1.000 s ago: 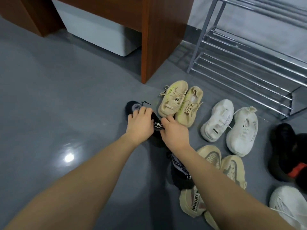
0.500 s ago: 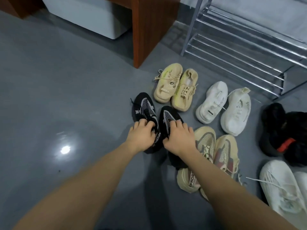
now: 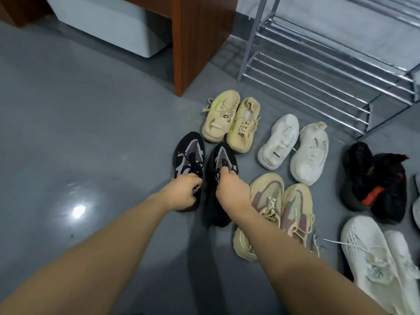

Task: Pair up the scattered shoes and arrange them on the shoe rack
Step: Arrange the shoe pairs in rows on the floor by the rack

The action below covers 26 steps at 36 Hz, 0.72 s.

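Two black sneakers with grey mesh stand side by side on the grey floor. My left hand [image 3: 183, 192] grips the heel end of the left black sneaker [image 3: 188, 153]. My right hand [image 3: 231, 189] grips the collar of the right black sneaker [image 3: 220, 160], fingers curled into its opening. The chrome shoe rack [image 3: 318, 71] stands at the upper right with bare shelves.
Paired on the floor: yellow sneakers [image 3: 229, 121], white sneakers [image 3: 293, 148], beige-and-red sneakers [image 3: 279, 205], black sneakers with an orange tab [image 3: 372, 180], white lace-ups [image 3: 384, 264]. A wooden cabinet leg [image 3: 195, 42] and a white box [image 3: 109, 19] stand behind.
The two black sneakers went from lying under my hands to standing upright side by side, toes pointing away. Both hands slid back to their heel ends.
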Each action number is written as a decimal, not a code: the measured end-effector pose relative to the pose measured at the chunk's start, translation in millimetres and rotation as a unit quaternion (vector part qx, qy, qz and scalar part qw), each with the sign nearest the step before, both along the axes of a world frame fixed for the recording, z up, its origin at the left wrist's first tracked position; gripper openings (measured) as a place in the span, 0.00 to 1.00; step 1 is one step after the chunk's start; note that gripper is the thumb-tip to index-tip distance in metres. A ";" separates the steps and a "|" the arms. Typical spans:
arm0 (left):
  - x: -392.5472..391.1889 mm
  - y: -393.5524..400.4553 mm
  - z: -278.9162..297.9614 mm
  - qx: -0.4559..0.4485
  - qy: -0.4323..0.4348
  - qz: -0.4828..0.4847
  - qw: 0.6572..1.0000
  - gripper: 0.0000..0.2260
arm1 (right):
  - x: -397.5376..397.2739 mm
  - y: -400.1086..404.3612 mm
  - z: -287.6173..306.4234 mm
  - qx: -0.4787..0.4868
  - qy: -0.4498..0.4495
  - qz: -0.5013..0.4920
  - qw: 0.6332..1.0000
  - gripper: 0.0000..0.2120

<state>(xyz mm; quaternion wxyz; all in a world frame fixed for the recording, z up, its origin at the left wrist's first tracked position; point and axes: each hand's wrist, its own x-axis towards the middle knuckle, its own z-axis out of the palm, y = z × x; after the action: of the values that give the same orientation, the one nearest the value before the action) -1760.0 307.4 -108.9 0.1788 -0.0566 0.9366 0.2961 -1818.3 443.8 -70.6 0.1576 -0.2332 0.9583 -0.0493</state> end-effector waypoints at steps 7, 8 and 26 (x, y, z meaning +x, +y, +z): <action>22.6 -12.1 5.4 0.036 -0.014 0.005 0.999 0.16 | 24.2 -11.0 -9.5 -0.021 -0.053 -0.002 0.998 0.08; 25.5 -10.9 5.3 0.032 -0.014 -0.003 0.999 0.16 | 26.0 -11.1 -11.4 -0.026 -0.061 -0.011 0.998 0.07; 53.9 -8.1 1.1 -0.152 0.029 -0.065 0.986 0.14 | 28.3 -15.6 -26.5 -0.050 -0.075 -0.014 0.996 0.04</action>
<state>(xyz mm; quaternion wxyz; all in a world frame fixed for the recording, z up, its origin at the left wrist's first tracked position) -1706.1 299.3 -107.8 0.1597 -0.0135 0.9772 0.1396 -1789.9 428.2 -97.1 0.2162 -0.2233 0.9433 -0.1169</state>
